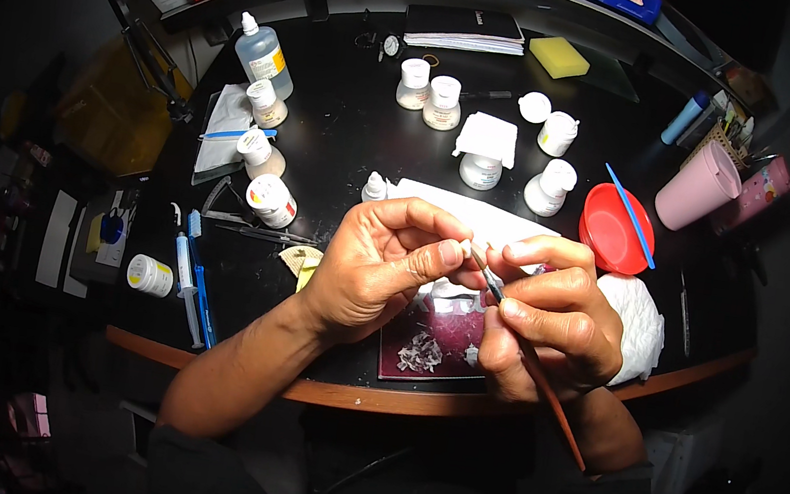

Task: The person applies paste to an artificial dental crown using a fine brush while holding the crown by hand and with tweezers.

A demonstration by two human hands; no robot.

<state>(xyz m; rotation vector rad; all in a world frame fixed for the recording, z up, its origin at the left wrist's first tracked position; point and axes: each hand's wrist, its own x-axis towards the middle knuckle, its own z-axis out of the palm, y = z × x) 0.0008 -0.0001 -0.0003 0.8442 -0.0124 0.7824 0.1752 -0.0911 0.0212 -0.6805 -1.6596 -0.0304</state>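
My left hand (377, 265) is closed, pinching a small white tooth-like piece (465, 247) between thumb and forefinger. In my right hand (562, 316) is a thin brush (544, 394) with a reddish-brown handle and metal ferrule, gripped like a pen. The brush's tip meets or nearly meets the white piece; the fingers hide the exact contact. Below the hands lies a dark red mixing slab (446, 347), partly covered, with whitish crumbled scraps (419, 354) on it. A white sheet (471, 212) sits just behind my fingers.
White-capped powder jars (443, 104) stand behind and to the left. On the right are a red bowl (608, 239) with a blue stick across it, crumpled white tissue (634, 326) and a pink cup (701, 187). A syringe (187, 289) lies left, near the table's wooden edge (363, 399).
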